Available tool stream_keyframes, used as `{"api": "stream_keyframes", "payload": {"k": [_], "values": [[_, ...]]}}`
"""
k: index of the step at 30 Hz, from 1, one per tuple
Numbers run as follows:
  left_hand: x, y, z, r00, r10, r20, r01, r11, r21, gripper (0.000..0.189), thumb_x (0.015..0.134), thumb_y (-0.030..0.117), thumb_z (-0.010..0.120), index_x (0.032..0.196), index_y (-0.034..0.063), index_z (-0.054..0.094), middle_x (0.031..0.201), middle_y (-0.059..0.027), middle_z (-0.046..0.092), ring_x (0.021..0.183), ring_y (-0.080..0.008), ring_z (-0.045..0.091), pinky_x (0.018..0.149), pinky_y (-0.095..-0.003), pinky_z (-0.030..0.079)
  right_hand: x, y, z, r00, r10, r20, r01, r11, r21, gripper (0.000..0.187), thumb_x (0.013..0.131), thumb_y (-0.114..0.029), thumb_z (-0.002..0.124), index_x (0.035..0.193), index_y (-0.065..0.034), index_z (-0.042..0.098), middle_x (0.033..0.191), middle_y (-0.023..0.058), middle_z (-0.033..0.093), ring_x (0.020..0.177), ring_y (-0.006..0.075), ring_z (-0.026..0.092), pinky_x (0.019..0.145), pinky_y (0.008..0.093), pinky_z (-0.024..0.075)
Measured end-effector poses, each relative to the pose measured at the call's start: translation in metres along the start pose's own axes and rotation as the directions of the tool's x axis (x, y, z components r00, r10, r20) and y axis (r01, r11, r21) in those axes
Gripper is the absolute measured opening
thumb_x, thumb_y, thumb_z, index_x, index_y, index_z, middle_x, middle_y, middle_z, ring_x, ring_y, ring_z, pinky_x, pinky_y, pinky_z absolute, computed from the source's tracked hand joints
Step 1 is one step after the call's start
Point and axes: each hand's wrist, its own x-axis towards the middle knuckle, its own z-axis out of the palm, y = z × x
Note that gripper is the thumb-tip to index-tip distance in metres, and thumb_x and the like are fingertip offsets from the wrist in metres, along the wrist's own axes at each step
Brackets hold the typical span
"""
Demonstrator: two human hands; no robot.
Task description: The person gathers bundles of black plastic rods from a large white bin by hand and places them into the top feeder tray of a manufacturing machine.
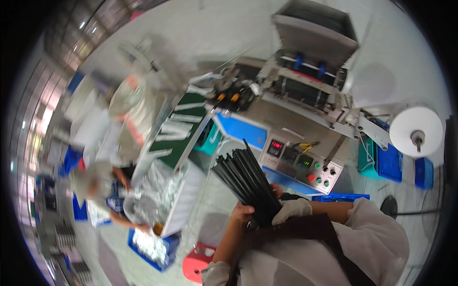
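Observation:
A thick bundle of long black straw-like tubes stands tilted in front of my chest, its uneven ends pointing up and to the left. My left hand grips the bundle low on its left side. My right hand, in a pale glove with bare fingertips showing, closes on the bundle from the right. The tubes' lower ends are hidden against my dark apron. Just beyond the bundle is a control panel with red and green lit displays, knobs and buttons. Yellow-handled pliers lie above it.
A packaging machine with a metal hopper carries a white film roll. Wrapped pieces lie on a green conveyor belt leading to a bin of clear packets. A co-worker reaches there. A red stool stands near me.

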Motion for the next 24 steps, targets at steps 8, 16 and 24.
{"api": "stream_keyframes", "payload": {"k": [8, 16, 24], "values": [[0.125, 0.012, -0.007, 0.985, -0.119, -0.123, 0.132, 0.986, 0.099, 0.089, 0.059, 0.012, 0.075, 0.135, 0.0079, 0.029, 0.108, -0.0129, 0.053, 0.100, -0.0296, 0.055, 0.088, -0.0425, 0.046, -0.019, -0.047, -0.084, 0.992, -0.095, -0.083, 0.104, 0.988, 0.117, 0.031, 0.076, -0.009, 0.065, 0.107, -0.0052, 0.061, 0.089, 0.0052, 0.064, 0.082, 0.0118, 0.059, 0.070, 0.0276, 0.0465], [0.180, 0.000, -0.015, 0.940, 0.054, -0.337, -0.067, 0.997, -0.028, 0.063, 0.071, 0.012, 0.066, 0.127, 0.0064, 0.038, 0.108, -0.0124, 0.053, 0.101, -0.0277, 0.053, 0.094, -0.0429, 0.041, -0.068, -0.124, -0.074, 0.724, -0.499, -0.476, 0.036, 0.717, -0.696, 0.058, 0.067, -0.027, 0.069, 0.115, -0.0020, 0.048, 0.087, 0.0146, 0.061, 0.081, 0.0231, 0.062, 0.070, 0.0313, 0.0464], [0.273, 0.055, 0.081, 0.817, 0.117, -0.564, 0.045, 0.963, 0.264, 0.045, 0.081, 0.021, 0.056, 0.120, 0.0013, 0.048, 0.113, -0.0138, 0.055, 0.102, -0.0271, 0.056, 0.092, -0.0398, 0.044, -0.117, -0.267, -0.061, 0.644, -0.660, -0.386, -0.175, 0.365, -0.914, 0.092, 0.056, -0.034, 0.070, 0.129, -0.0035, 0.024, 0.095, 0.0249, 0.056, 0.088, 0.0406, 0.057, 0.075, 0.0421, 0.0464]]}}
